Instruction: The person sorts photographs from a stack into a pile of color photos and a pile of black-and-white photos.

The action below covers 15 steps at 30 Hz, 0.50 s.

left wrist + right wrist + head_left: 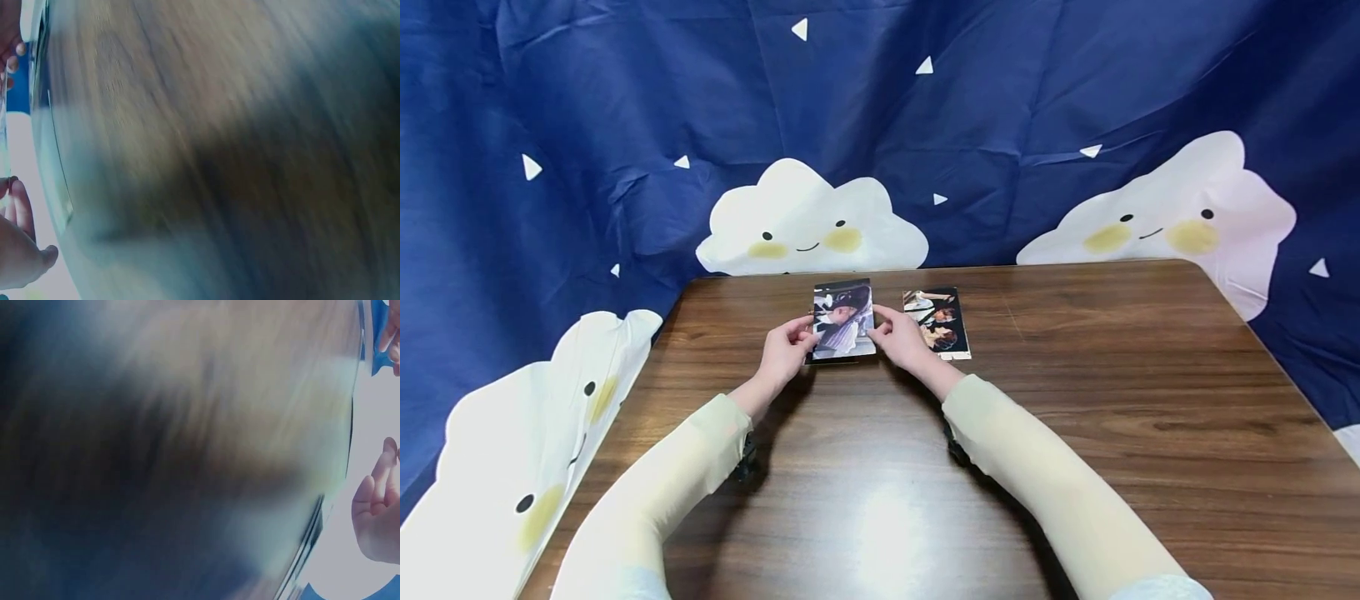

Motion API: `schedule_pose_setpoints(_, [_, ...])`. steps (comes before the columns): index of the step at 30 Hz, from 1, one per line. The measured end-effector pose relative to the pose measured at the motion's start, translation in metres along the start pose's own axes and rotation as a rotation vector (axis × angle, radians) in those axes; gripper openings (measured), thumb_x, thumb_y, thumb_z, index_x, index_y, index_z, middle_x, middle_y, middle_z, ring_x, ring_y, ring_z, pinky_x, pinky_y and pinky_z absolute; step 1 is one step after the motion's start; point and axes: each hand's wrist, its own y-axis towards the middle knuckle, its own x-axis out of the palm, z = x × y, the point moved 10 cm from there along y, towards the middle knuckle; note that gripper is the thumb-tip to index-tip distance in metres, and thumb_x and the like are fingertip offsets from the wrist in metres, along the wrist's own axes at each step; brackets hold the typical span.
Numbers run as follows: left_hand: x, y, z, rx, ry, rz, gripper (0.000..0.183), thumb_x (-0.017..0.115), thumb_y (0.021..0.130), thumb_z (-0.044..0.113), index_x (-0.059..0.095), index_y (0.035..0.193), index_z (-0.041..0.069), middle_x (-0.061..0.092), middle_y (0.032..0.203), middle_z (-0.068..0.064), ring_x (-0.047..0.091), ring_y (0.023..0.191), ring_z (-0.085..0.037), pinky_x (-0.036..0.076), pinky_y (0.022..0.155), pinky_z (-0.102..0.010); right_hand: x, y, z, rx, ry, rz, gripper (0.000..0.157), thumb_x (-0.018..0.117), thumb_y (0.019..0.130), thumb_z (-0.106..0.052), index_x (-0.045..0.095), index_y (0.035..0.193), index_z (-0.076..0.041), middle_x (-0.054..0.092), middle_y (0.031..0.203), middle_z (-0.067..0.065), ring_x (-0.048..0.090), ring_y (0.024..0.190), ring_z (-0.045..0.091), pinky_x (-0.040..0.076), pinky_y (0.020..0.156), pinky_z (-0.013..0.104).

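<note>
In the head view, a glossy photo card [843, 323] showing a figure in a dark hat is held up between both hands near the table's far edge. My left hand [784, 348] pinches its left edge with thumb and fingers. At the opposite edge, my right hand [901, 335] pinches the card the same way. A thin dark edge shows under the held card's lower side. Just right of the right hand lies a second photo card [952, 321], its picture turned sideways, partly covered by that hand. Both wrist views show the hands only at the margin.
The brown wood-grain table [1112, 400] spreads widely to the right and toward the body. Behind it hangs a dark blue cloth [985, 108] printed with smiling white clouds and small triangles. Light glares off the table's near middle.
</note>
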Motion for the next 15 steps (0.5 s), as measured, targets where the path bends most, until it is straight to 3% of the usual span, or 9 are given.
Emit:
schedule_pose_setpoints(8, [-0.008, 0.000, -0.019, -0.101, 0.093, -0.004, 0.038, 0.068, 0.085, -0.004, 0.062, 0.122, -0.008, 0.064, 0.075, -0.006, 0.049, 0.061, -0.001, 0.038, 0.056, -0.014, 0.019, -0.001, -0.003, 0.031, -0.009, 0.009, 0.053, 0.070, 0.089, -0.013, 0.053, 0.140, -0.010, 0.069, 0.080, 0.001, 0.063, 0.077, 0.016, 0.046, 0.086, 0.036])
schedule_pose_setpoints(15, [-0.016, -0.001, -0.027, -0.124, 0.135, 0.006, 0.038, 0.068, 0.085, -0.003, 0.062, 0.122, -0.008, 0.062, 0.076, -0.005, 0.049, 0.063, -0.003, 0.038, 0.057, -0.015, 0.033, -0.001, -0.003, 0.032, -0.085, -0.024, 0.056, 0.070, 0.088, -0.018, 0.052, 0.141, -0.010, 0.059, 0.073, -0.005, 0.057, 0.074, 0.017, 0.046, 0.078, 0.035])
